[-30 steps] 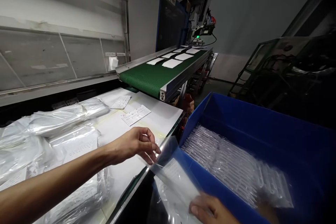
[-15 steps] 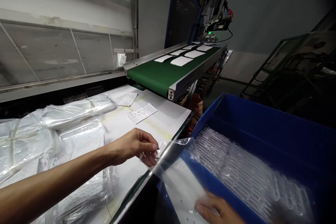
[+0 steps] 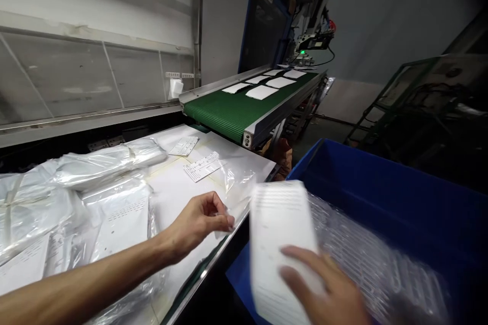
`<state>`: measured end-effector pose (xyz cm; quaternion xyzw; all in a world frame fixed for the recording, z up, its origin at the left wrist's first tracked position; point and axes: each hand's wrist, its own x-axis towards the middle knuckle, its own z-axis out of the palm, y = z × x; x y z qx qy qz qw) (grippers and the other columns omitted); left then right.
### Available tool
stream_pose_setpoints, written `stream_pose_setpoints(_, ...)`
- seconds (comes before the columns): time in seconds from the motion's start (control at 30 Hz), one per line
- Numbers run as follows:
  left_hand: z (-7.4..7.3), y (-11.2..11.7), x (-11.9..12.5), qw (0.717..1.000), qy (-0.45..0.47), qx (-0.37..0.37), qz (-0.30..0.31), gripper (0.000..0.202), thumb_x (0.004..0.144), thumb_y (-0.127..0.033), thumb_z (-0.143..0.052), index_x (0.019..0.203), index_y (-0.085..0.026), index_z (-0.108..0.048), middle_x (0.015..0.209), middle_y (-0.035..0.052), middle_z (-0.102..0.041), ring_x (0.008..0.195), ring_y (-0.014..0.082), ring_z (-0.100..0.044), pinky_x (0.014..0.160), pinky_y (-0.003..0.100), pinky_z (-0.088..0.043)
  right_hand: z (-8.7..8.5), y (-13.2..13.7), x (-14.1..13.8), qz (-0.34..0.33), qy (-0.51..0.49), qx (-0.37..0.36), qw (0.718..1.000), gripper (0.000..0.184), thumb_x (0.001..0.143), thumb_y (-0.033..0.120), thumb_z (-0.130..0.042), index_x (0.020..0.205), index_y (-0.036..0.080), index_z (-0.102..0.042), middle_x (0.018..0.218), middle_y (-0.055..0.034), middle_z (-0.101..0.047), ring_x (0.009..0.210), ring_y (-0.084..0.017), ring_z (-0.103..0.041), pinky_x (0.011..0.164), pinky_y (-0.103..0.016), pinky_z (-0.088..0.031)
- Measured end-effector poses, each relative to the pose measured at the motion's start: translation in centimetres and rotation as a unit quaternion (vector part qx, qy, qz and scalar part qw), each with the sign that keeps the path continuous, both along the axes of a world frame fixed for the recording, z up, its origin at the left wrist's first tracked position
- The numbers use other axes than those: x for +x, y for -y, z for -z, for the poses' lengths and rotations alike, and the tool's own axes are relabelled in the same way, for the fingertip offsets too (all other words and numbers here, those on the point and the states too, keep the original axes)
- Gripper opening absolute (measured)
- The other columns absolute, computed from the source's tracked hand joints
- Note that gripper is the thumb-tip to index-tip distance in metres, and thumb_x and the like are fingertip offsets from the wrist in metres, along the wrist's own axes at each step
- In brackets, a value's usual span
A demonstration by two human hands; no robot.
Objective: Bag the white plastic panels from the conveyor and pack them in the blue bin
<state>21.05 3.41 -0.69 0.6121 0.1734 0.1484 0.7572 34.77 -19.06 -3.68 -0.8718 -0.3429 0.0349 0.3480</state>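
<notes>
My left hand [image 3: 204, 221] is closed, thumb and fingertips pinched on clear plastic film [image 3: 239, 180] above the table's edge. The film spreads up and right from near those fingers toward a white panel [image 3: 280, 218] with rows of small slots. Gripping the lower part of that panel is my right hand [image 3: 324, 284], smeared by motion. The panel is upright between the table and the blue bin [image 3: 381, 167]. Blur hides how much of it lies inside the film.
Bundled plastic bags [image 3: 110, 160] and bagged slotted panels [image 3: 122, 223] cover the table's left. Two small printed white pieces [image 3: 202, 166] lie further back. A green conveyor [image 3: 221, 114] carries several white panels [image 3: 263, 92]. Rows of bagged items [image 3: 366, 249] fill the bin.
My right hand has raised the panel and turned its slotted face more fully toward me. The film has swung up over the table. My left hand keeps its pinch, nearly in place.
</notes>
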Motion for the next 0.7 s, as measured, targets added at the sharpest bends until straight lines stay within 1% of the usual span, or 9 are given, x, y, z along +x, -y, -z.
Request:
stream_pose_setpoints(0.07, 0.3, 1.4, -0.1, 0.998, 0.017, -0.045, 0.028, 0.022, 0.074, -0.023, -0.072, 0.071, -0.015, -0.051, 0.072, 0.0008, -0.062, 0.069, 0.0130, -0.058, 0.068, 0.028, -0.045, -1.2, -4.3, -2.5, -0.069, -0.026, 0.031, 0.997, 0.032, 0.071, 0.059, -0.064, 0.092, 0.036, -0.070, 0.100, 0.0001, -0.065, 0.090, -0.022, -0.063, 0.078, -0.031, -0.050)
stream_pose_setpoints(0.1, 0.3, 1.9, -0.4, 0.997, 0.022, -0.070, 0.032, 0.023, 0.076, -0.024, -0.070, 0.070, -0.015, -0.050, 0.071, 0.0003, -0.061, 0.069, 0.0120, -0.057, 0.068, 0.027, -0.044, -1.6, -6.0, -3.4, -0.112, -0.044, 0.045, 0.992, 0.028, 0.076, 0.056, -0.060, 0.093, 0.035, -0.069, 0.099, 0.0007, -0.063, 0.090, -0.020, -0.062, 0.078, -0.028, -0.049)
stream_pose_setpoints(0.2, 0.6, 2.3, -1.6, 0.995, 0.021, -0.103, 0.005, 0.027, 0.082, -0.029, -0.064, 0.065, -0.015, -0.048, 0.072, 0.0005, -0.059, 0.071, 0.0120, -0.055, 0.072, 0.028, -0.044, -1.8, -8.7, -4.5, -0.166, -0.069, 0.073, 0.981, 0.026, 0.087, 0.049, -0.049, 0.088, 0.031, -0.069, 0.092, 0.0001, -0.061, 0.083, -0.016, -0.060, 0.073, -0.024, -0.046)
stream_pose_setpoints(0.33, 0.7, 1.4, -2.9, 0.994, 0.029, -0.087, -0.066, 0.027, 0.083, -0.030, -0.062, 0.064, -0.016, -0.049, 0.076, 0.0027, -0.062, 0.077, 0.0148, -0.057, 0.082, 0.034, -0.044, -0.3, -9.0, -4.7, -0.162, -0.074, 0.081, 0.981, 0.030, 0.091, 0.041, -0.044, 0.080, 0.026, -0.068, 0.090, -0.0018, -0.060, 0.078, -0.015, -0.058, 0.071, -0.024, -0.044)
stream_pose_setpoints(0.4, 0.5, 1.0, -3.3, 0.990, 0.036, -0.103, -0.091, 0.026, 0.084, -0.030, -0.061, 0.065, -0.016, -0.050, 0.078, 0.0035, -0.064, 0.080, 0.0159, -0.058, 0.089, 0.036, -0.043, 0.5, -9.0, -4.5, -0.141, -0.079, 0.078, 0.984, 0.028, 0.090, 0.039, -0.045, 0.080, 0.025, -0.067, 0.089, -0.0014, -0.060, 0.079, -0.015, -0.058, 0.072, -0.024, -0.043)
stream_pose_setpoints(0.5, 0.2, 0.8, -3.9, 0.985, 0.032, -0.141, -0.095, 0.014, 0.084, -0.029, -0.061, 0.079, -0.017, -0.055, 0.080, 0.0022, -0.063, 0.085, 0.0178, -0.060, 0.094, 0.039, -0.041, 1.1, -9.0, -3.8, -0.103, -0.094, 0.073, 0.988, 0.028, 0.089, 0.039, -0.045, 0.081, 0.025, -0.068, 0.088, -0.0009, -0.061, 0.081, -0.016, -0.058, 0.072, -0.023, -0.043)
stream_pose_setpoints(0.53, 0.1, 0.8, -4.1, 0.985, 0.021, -0.143, -0.090, 0.011, 0.083, -0.028, -0.062, 0.086, -0.018, -0.056, 0.081, 0.0014, -0.063, 0.086, 0.0179, -0.061, 0.094, 0.040, -0.041, 1.2, -8.9, -3.6, -0.089, -0.099, 0.075, 0.988, 0.028, 0.089, 0.040, -0.045, 0.079, 0.024, -0.067, 0.086, -0.0010, -0.062, 0.080, -0.016, -0.058, 0.070, -0.023, -0.043)
stream_pose_setpoints(0.6, 0.2, 0.8, -4.4, 0.989, -0.010, -0.121, -0.081, 0.023, 0.079, -0.024, -0.065, 0.100, -0.021, -0.056, 0.082, -0.0004, -0.061, 0.085, 0.0171, -0.060, 0.091, 0.037, -0.043, 1.3, -8.8, -3.2, -0.068, -0.107, 0.082, 0.989, 0.031, 0.088, 0.040, -0.045, 0.074, 0.023, -0.067, 0.082, -0.0013, -0.061, 0.075, -0.016, -0.058, 0.067, -0.023, -0.042)
stream_pose_setpoints(0.7, 0.7, 1.1, -4.0, 0.994, -0.055, -0.049, -0.078, 0.032, 0.071, -0.022, -0.070, 0.101, -0.020, -0.058, 0.075, -0.0020, -0.058, 0.080, 0.0162, -0.059, 0.082, 0.032, -0.044, 1.3, -8.7, -3.2, -0.065, -0.115, 0.091, 0.987, 0.033, 0.088, 0.041, -0.045, 0.070, 0.022, -0.064, 0.078, -0.0011, -0.060, 0.072, -0.015, -0.057, 0.063, -0.023, -0.042)
